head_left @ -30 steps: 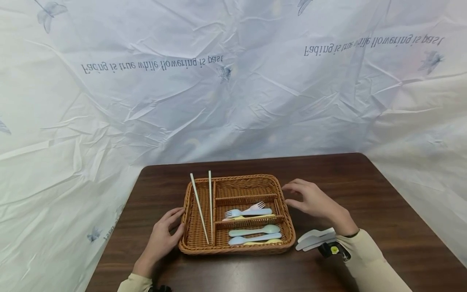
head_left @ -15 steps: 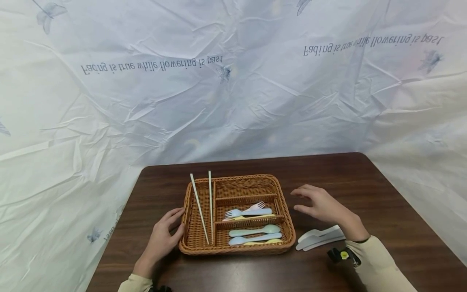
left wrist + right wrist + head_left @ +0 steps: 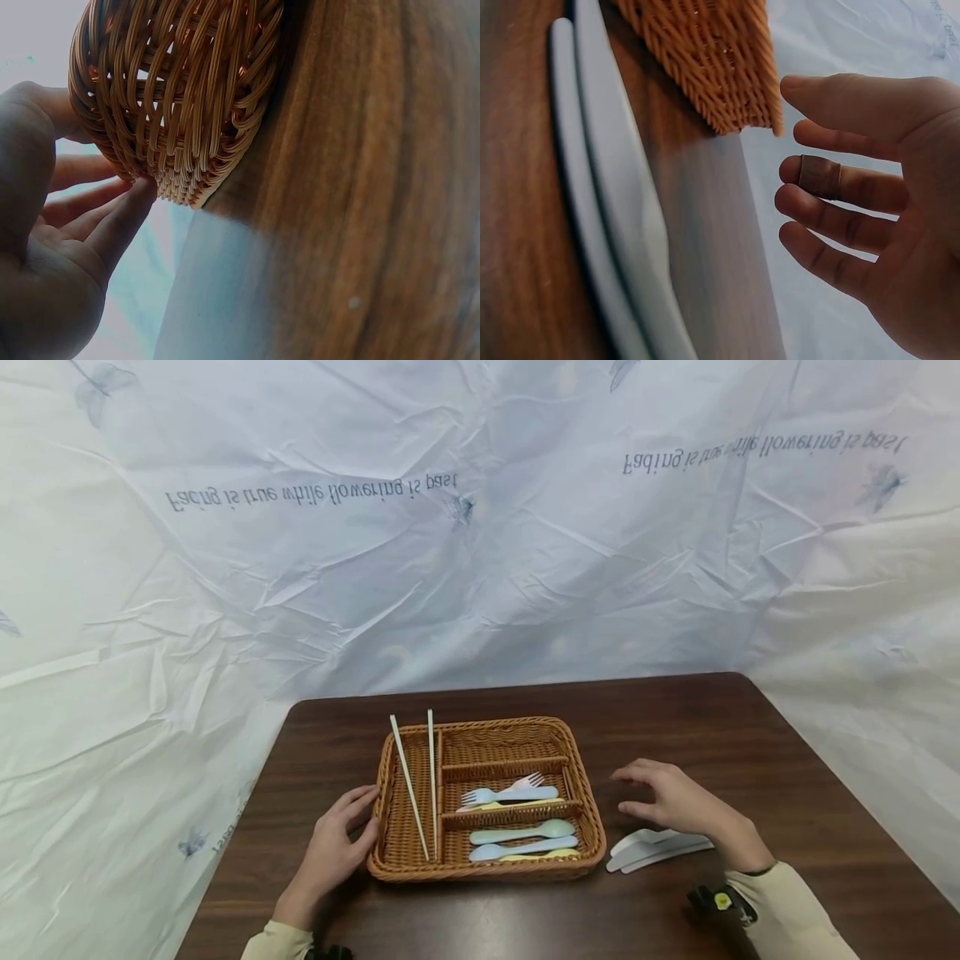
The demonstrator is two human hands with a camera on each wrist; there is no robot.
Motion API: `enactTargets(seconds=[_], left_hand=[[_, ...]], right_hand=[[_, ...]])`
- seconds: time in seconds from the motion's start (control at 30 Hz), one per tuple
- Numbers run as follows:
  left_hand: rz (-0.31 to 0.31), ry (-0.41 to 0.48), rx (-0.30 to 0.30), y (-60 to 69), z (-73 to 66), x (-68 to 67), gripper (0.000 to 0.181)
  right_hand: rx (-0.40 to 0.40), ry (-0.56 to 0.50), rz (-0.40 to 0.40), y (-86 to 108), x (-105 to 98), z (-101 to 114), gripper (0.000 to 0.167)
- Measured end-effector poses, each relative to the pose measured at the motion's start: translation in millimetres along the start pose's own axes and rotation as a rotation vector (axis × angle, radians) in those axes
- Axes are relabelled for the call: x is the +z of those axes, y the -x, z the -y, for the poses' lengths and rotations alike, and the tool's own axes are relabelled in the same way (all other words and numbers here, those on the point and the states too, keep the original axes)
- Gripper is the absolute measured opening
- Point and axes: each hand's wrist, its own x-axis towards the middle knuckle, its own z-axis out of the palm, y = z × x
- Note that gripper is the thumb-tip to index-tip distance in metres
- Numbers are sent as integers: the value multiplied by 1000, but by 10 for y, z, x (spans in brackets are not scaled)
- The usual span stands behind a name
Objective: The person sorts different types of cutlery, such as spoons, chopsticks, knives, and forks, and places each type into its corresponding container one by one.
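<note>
A wicker basket (image 3: 517,872) with compartments stands on the table. Its left side touches the fingers of my left hand (image 3: 330,852); in the left wrist view the fingertips of that hand (image 3: 67,225) rest against the woven wall (image 3: 180,90). To the right of the basket, apart from it, my right hand (image 3: 678,802) hovers with relaxed, slightly bent fingers and holds nothing. Below it lie white knives (image 3: 652,847), also large in the right wrist view (image 3: 622,187), where my right hand (image 3: 885,180) is off both knives and basket (image 3: 712,60).
Two pale chopsticks (image 3: 409,785) lean in the basket's left compartment. Forks (image 3: 510,794) lie in the middle right compartment and spoons (image 3: 522,852) in the front one; the back right compartment holds nothing. A pale printed sheet (image 3: 480,568) hangs behind the brown table (image 3: 480,918).
My right hand has drawn away from the basket's right side, moving right and toward the table's front, uncovering more of the knives. My left hand has stayed at the basket's left side.
</note>
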Motion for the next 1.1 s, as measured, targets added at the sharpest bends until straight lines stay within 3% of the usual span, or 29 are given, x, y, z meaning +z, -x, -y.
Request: enactTargets(seconds=[0.47, 0.7, 1.1], left_hand=[[2, -6, -5, -3, 19, 3, 43], [3, -1, -6, 2, 27, 11, 42], [1, -9, -1, 0, 1, -1, 43]], right_hand=[[-41, -10, 68, 95, 76, -87, 36], [-4, -26, 130, 118, 113, -137, 39], [-15, -37, 167, 133, 134, -138, 40]])
